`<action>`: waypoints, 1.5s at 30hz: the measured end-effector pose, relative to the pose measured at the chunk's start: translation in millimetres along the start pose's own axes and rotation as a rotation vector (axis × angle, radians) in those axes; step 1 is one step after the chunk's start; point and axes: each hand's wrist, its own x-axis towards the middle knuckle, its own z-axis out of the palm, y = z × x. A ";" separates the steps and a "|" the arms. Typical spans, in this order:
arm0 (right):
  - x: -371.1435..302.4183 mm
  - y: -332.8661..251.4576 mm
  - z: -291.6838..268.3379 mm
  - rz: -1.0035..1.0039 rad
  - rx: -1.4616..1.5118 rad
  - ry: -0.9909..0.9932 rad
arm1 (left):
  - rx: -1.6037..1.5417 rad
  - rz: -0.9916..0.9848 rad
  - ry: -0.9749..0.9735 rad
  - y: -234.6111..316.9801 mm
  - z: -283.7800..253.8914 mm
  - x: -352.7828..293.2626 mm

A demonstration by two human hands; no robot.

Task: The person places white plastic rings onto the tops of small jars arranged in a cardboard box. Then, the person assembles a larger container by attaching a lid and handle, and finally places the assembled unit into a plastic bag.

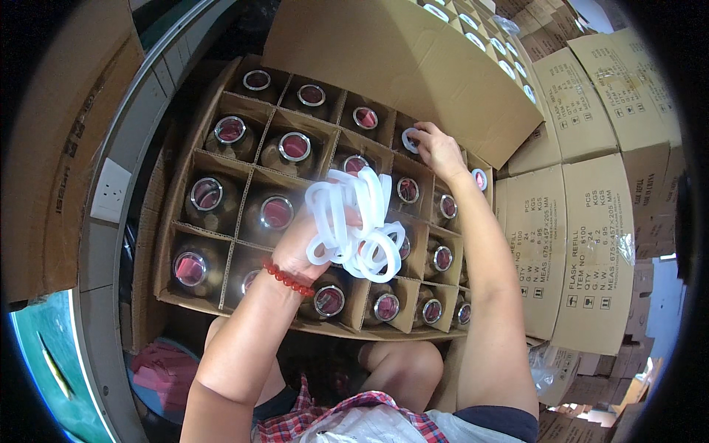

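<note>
My left hand is closed around a bunch of translucent white rings, held over the middle of an open carton. Several glass flask refills with silvery rims stand upright in its cardboard compartments, pink material showing in their mouths. Toward the far right, my right hand pinches a single white ring at the mouth of a flask refill. Another flask refill at the right edge carries a white ring on its rim. The bunch hides some of the mouths beneath it.
A raised carton flap stands behind the compartments. Beyond it, another carton holds flask refills with white rings. Stacked closed cartons rise on the right. Pink pieces lie in a blue container at lower left.
</note>
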 end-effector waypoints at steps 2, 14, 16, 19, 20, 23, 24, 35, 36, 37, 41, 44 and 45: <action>0.8 1.6 -0.9 0.025 0.016 -0.004 | 0.009 0.005 0.010 1.8 5.0 -1.2; 12.3 -74.3 -51.3 0.178 0.734 -0.222 | 0.119 -0.044 -0.157 -3.3 -12.1 5.6; 14.8 -110.3 -69.1 -0.018 1.194 -0.448 | 0.096 -0.038 -0.186 2.6 -6.5 0.9; 18.1 -124.2 -75.7 -0.068 1.245 -0.834 | 0.070 -0.072 -0.234 3.0 -8.9 0.6; 19.3 -129.0 -80.7 -0.052 1.264 -0.856 | 0.055 -0.077 -0.235 2.0 -10.7 2.2; 24.8 -128.3 -80.2 -0.068 1.153 -0.809 | 0.033 -0.067 -0.218 4.0 -10.0 3.3; 27.5 -129.0 -78.4 -0.120 1.146 -0.714 | 0.033 -0.049 -0.214 7.8 -6.2 1.0; 95.4 -38.5 28.9 0.246 0.487 -0.078 | -0.096 0.151 -0.052 33.0 -22.2 3.6; 91.8 -48.6 30.0 0.210 0.312 -0.013 | -0.090 0.171 -0.055 39.9 -26.8 1.8; 90.0 -56.8 29.8 0.174 0.137 0.053 | -0.140 0.167 0.035 44.3 -28.7 -1.8; 84.9 -45.0 35.8 0.228 0.210 0.250 | -0.065 0.253 0.031 58.6 -24.1 -4.5; 89.0 -44.1 36.0 0.167 0.237 0.282 | -0.082 0.265 0.077 60.3 -18.4 -9.4; 88.8 -44.6 36.8 0.151 0.209 0.248 | -0.077 0.263 0.061 59.9 -17.7 -8.9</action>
